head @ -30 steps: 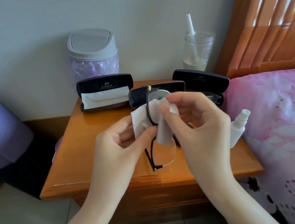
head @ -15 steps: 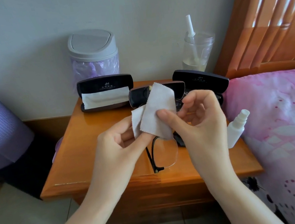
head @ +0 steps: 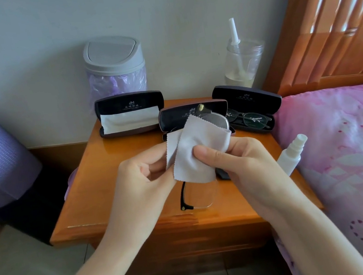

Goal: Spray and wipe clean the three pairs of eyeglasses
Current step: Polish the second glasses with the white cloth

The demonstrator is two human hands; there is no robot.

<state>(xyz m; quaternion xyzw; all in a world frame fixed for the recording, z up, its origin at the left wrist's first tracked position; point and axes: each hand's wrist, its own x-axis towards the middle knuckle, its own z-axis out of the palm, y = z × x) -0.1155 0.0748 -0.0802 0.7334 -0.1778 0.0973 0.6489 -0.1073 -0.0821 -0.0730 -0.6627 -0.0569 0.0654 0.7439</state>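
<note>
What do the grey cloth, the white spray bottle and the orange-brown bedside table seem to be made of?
Grey zigzag-edged cloth: likely microfibre, matte; it folds softly.
White spray bottle: seemingly plastic, smooth, slightly translucent.
Orange-brown bedside table: apparently varnished wood; the glossy top shows reflections, with faint grain along the front edge.

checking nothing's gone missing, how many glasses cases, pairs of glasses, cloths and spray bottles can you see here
glasses cases: 3, left case, middle case, right case
eyeglasses: 2, the held pair and the pair in the right case; no third pair shows
cloths: 2, the grey cloth in use, the white cloth in the left case
spray bottle: 1
total: 8
</note>
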